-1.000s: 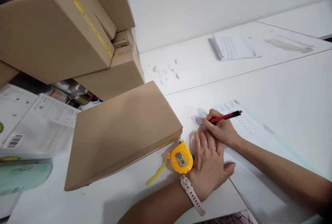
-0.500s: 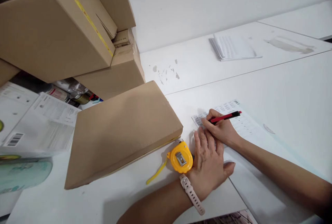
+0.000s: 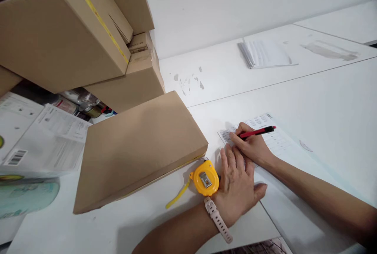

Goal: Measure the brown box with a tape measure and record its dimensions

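Observation:
My right hand is closed around a red and black pen, its tip end down over a printed sheet of paper. Flat on the sheet's near edge and the table lies my left hand, fingers stretched out, a pale pink strap on its wrist. Right beside it sits a yellow tape measure with a metal clip and a yellow wrist cord. A flat brown cardboard box lies just left of the tape measure. My hands hide part of the sheet and the pen's tip.
Larger cardboard boxes with yellow tape are stacked at the back left. Below them stand a white printed carton and a pale green package. A stack of papers lies near the wall on the white table.
The pen in my right hand has shifted very slightly to the right. My left hand, the tape measure and the boxes stay where they were.

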Demonstrator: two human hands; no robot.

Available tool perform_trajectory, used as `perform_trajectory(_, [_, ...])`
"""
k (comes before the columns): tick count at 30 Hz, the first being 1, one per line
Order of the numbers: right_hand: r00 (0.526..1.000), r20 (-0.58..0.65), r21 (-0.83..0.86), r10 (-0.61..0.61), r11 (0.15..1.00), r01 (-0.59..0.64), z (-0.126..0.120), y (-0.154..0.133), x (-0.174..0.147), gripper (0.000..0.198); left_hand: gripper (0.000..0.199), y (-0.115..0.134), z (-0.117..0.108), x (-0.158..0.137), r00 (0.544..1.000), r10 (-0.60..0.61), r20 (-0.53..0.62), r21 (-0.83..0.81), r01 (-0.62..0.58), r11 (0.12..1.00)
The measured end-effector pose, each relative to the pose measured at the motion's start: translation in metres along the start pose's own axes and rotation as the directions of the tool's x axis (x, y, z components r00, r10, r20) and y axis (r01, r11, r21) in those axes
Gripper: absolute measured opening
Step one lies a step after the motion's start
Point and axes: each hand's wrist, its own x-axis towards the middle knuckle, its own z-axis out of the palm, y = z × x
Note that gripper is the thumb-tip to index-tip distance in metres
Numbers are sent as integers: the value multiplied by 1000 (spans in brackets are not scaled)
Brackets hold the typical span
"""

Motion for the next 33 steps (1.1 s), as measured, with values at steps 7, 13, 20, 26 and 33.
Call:
perform_trajectory(7, [1000, 8, 20, 15, 1000, -15, 1, -1, 1, 26, 75, -1, 2, 1, 1000, -2, -7, 2, 2, 1000])
perform_trajectory(13, [1000, -14, 8, 26, 1000, -26, -1, -1, 0, 25, 76, -1, 3, 0, 1000, 6, -10, -9, -6, 1000])
perform_trajectory(20, [1000, 9, -13, 14, 1000, -13, -1, -2, 0, 24, 77, 0, 4, 0, 1000, 0, -24, -15, 0, 1000])
perform_trajectory(26, [1000, -7, 0, 21, 1000, -21, -1, 0, 0, 25, 76, 1, 3, 0, 1000, 0, -12, 0, 0, 1000])
perform_trajectory(33, [992, -128, -8, -4, 1000, 3, -2, 2, 0, 27, 75, 0, 4, 0, 1000, 3, -9, -22, -3, 1000])
